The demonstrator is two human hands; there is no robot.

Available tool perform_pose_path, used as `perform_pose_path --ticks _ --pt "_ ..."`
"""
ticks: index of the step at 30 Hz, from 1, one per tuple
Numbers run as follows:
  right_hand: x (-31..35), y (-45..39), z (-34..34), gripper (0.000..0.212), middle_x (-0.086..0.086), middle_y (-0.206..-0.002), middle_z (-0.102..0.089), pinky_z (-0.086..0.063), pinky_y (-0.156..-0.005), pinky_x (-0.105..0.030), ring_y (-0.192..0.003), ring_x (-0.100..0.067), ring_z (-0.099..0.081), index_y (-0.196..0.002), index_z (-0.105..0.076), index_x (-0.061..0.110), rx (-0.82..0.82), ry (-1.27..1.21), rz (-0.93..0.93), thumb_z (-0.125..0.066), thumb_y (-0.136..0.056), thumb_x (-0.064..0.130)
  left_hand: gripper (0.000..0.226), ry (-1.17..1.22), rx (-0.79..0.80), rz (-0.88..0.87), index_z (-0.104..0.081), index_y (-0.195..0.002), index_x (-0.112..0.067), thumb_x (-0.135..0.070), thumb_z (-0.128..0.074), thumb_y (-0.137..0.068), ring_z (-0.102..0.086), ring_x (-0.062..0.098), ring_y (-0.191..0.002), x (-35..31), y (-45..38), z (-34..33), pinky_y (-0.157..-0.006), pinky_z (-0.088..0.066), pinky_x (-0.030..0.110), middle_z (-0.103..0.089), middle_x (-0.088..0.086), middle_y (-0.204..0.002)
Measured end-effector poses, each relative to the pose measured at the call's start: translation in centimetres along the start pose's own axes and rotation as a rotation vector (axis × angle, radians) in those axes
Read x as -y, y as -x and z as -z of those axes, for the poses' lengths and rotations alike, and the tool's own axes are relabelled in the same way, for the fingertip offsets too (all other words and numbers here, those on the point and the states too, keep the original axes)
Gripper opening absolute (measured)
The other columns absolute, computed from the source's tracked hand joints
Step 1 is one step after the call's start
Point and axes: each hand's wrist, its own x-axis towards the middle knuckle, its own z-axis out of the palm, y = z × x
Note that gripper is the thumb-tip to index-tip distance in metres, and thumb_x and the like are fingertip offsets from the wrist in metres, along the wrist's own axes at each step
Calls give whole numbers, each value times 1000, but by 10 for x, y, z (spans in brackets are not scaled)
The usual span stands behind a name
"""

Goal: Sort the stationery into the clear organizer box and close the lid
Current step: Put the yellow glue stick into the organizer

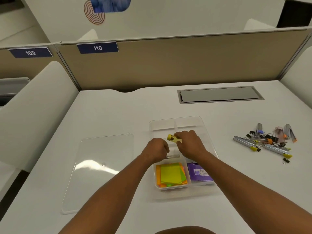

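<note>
The clear organizer box (199, 121) stands open in the middle of the white desk. Its near-left compartment holds a stack of yellow, green and orange sticky notes (171, 174); a purple pack (200, 173) lies in the near-right one. My right hand (189, 143) is over the box's middle, shut on a small yellow item (173, 138) that sticks out to the left. My left hand (157, 150) is beside it with curled fingers; what it holds, if anything, is hidden. The clear lid (103, 166) lies flat to the left of the box.
A pile of loose stationery (268, 141) lies at the right: silver pens with yellow tips, black binder clips, staple strips. One binder clip (285, 160) sits apart, nearer me. A grey cable hatch (219, 94) is set in the desk behind. Beige partitions fence the desk.
</note>
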Motion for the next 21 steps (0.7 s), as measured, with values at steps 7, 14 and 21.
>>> perform_pose_path --ticks 7,14,21 --pt "19 2 -15 36 -3 -121 -64 -42 -88 -42 -111 -26 -49 -127 -57 25 94 421 166 -57 -91 21 32 188 -203 66 -74 -78 -14 2 -47 -86 -59 13 -71 15 10 13 -63 -42 22 -72 5 -85" --pt "20 1 -22 41 -4 -129 -62 -37 -94 -48 -119 -27 -48 -128 -56 26 236 474 198 -60 -87 21 27 206 -313 108 -75 -86 -11 -5 -48 -86 -64 16 -81 16 16 5 -68 -42 21 -74 3 -89" --pt "8 8 -21 29 0 -124 -65 -38 -93 -44 -113 -22 -54 -120 -63 31 112 193 145 -51 -94 25 28 216 -336 172 -74 -88 -11 -5 -47 -85 -64 15 -84 12 16 5 -70 -45 24 -73 2 -91"
